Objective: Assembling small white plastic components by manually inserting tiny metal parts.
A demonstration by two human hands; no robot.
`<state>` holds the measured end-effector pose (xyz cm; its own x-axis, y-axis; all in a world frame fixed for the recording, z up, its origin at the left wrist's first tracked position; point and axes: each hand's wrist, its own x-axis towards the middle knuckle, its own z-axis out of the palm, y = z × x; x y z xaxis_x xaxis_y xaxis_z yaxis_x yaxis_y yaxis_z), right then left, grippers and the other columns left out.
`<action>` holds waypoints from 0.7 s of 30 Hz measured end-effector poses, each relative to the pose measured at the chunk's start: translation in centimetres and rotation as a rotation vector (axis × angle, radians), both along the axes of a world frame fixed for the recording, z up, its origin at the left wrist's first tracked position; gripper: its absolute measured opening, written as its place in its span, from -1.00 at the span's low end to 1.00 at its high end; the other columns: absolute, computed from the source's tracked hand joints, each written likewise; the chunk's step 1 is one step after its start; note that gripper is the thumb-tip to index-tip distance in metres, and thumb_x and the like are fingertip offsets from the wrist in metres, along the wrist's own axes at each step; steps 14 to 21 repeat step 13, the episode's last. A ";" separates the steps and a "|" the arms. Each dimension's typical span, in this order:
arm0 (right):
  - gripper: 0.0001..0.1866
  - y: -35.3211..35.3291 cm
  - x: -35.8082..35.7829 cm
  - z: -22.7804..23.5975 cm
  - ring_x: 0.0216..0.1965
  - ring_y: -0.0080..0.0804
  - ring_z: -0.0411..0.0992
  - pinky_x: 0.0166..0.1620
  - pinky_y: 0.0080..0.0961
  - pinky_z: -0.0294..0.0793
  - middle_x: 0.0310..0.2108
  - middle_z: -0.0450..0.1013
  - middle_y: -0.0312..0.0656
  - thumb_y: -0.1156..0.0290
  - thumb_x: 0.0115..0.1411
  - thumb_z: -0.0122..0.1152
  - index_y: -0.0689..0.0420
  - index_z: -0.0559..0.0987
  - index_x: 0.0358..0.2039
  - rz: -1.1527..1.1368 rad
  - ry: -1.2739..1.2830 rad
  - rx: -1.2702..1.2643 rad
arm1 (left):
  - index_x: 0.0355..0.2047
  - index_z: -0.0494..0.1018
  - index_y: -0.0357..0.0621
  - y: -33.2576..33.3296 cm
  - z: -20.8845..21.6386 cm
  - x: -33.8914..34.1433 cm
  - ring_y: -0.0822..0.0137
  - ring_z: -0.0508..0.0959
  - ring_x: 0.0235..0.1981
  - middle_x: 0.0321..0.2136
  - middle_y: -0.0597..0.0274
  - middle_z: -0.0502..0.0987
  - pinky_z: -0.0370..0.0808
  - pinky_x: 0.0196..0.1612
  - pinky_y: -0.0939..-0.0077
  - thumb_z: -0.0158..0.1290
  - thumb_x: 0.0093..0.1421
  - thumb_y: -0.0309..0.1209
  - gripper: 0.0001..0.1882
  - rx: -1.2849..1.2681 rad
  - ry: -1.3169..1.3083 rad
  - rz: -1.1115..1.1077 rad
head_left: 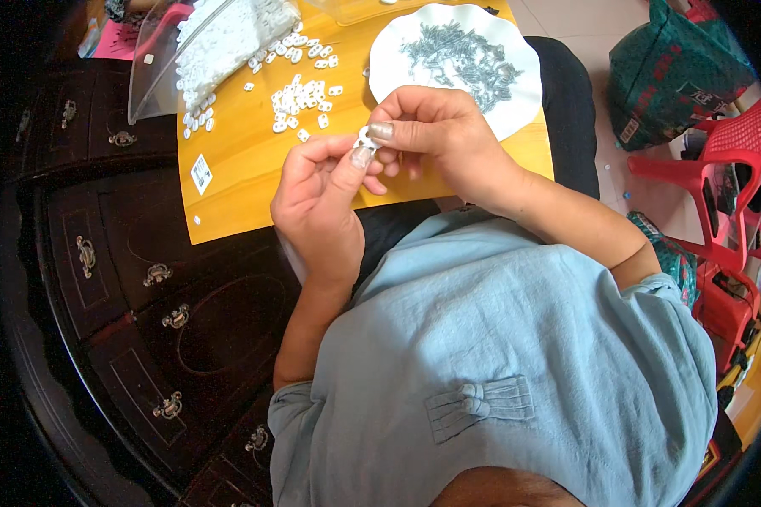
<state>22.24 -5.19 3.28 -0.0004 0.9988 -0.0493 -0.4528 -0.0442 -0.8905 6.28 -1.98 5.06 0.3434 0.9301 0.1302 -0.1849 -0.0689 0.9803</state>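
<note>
Between the fingertips of both hands is a small white plastic piece (364, 138) with a hole in it. My left hand (321, 190) pinches it from below with thumb and forefinger. My right hand (435, 131) grips its upper right side, also closed in a pinch. Fingers cover most of the piece. Similar small white plastic pieces (299, 100) lie loosely heaped on the yellow tabletop (254, 186), just beyond my left hand. Past my right hand stands a white scalloped plate (520, 114) holding many small grey metallic parts (461, 59), too small to name surely.
A clear plastic bag (228, 38) full of white pieces lies at the table's far left. A white printed label (201, 174) sits near the left edge. Dark wooden drawers (177, 313) flank the left. At right are a red plastic chair (736, 160) and a green bag (672, 76).
</note>
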 end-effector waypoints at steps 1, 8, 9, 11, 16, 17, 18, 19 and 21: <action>-0.84 0.0 0.1 0.0 -0.49 -0.61 0.44 -0.45 -0.71 0.34 -0.50 0.49 -0.28 0.37 0.28 0.15 0.22 0.54 -0.31 -0.001 0.001 0.001 | -0.19 0.40 -0.45 -0.1 0.1 0.2 0.40 0.55 -0.40 -0.38 0.08 0.52 0.53 -0.36 0.60 0.05 0.20 -0.70 -0.84 -0.025 -0.025 -0.014; -0.83 0.1 0.7 0.3 -0.52 -0.58 0.45 -0.47 -0.71 0.34 -0.50 0.50 -0.23 0.39 0.26 0.15 0.26 0.54 -0.33 0.128 0.077 -0.053 | -0.03 0.38 -0.48 0.1 -0.4 -0.6 0.35 0.56 -0.31 -0.28 0.05 0.54 0.51 -0.27 0.60 0.11 0.15 -0.70 -0.65 -0.009 -0.026 -0.180; -0.82 0.1 0.7 0.3 -0.53 -0.58 0.45 -0.48 -0.71 0.34 -0.50 0.50 -0.23 0.39 0.26 0.15 0.27 0.54 -0.33 0.164 0.066 -0.079 | -0.03 0.38 -0.48 0.2 -0.7 -0.8 0.35 0.56 -0.31 -0.28 0.05 0.54 0.51 -0.27 0.60 0.11 0.15 -0.70 -0.65 -0.009 -0.024 -0.181; -0.82 0.2 0.9 0.3 -0.53 -0.58 0.45 -0.48 -0.71 0.34 -0.51 0.51 -0.23 0.39 0.26 0.15 0.27 0.54 -0.34 0.189 0.063 -0.095 | -0.03 0.38 -0.47 0.3 -1.2 -1.1 0.35 0.56 -0.31 -0.26 0.04 0.55 0.52 -0.26 0.59 0.12 0.15 -0.69 -0.64 0.037 -0.040 -0.190; -0.81 0.2 1.0 0.3 -0.55 -0.56 0.45 -0.50 -0.71 0.35 -0.50 0.52 -0.22 0.37 0.25 0.17 0.27 0.54 -0.34 0.225 0.059 -0.103 | -0.01 0.38 -0.46 0.3 -1.1 -1.3 0.35 0.57 -0.31 -0.26 0.03 0.55 0.53 -0.25 0.57 0.11 0.16 -0.67 -0.63 0.071 -0.015 -0.183; -0.81 0.2 1.0 0.3 -0.55 -0.56 0.45 -0.50 -0.71 0.35 -0.50 0.52 -0.22 0.37 0.25 0.17 0.27 0.54 -0.34 0.225 0.059 -0.103 | -0.01 0.38 -0.46 0.3 -1.1 -1.3 0.35 0.57 -0.31 -0.26 0.03 0.55 0.53 -0.25 0.57 0.11 0.16 -0.67 -0.63 0.071 -0.015 -0.183; -0.81 0.2 1.0 0.3 -0.55 -0.56 0.45 -0.50 -0.71 0.35 -0.50 0.52 -0.22 0.37 0.25 0.17 0.27 0.54 -0.34 0.225 0.059 -0.103 | -0.01 0.38 -0.46 0.3 -1.1 -1.3 0.35 0.57 -0.31 -0.26 0.03 0.55 0.53 -0.25 0.57 0.11 0.16 -0.67 -0.63 0.071 -0.015 -0.183; -0.81 0.2 1.0 0.3 -0.55 -0.56 0.45 -0.50 -0.71 0.35 -0.50 0.52 -0.22 0.37 0.25 0.17 0.27 0.54 -0.34 0.225 0.059 -0.103 | -0.01 0.38 -0.46 0.3 -1.1 -1.3 0.35 0.57 -0.31 -0.26 0.03 0.55 0.53 -0.25 0.57 0.11 0.16 -0.67 -0.63 0.071 -0.015 -0.183; -0.81 0.2 1.0 0.3 -0.55 -0.56 0.45 -0.50 -0.71 0.35 -0.50 0.52 -0.22 0.37 0.25 0.17 0.27 0.54 -0.34 0.225 0.059 -0.103 | -0.01 0.38 -0.46 0.3 -1.1 -1.3 0.35 0.57 -0.31 -0.26 0.03 0.55 0.53 -0.25 0.57 0.11 0.16 -0.67 -0.63 0.071 -0.015 -0.183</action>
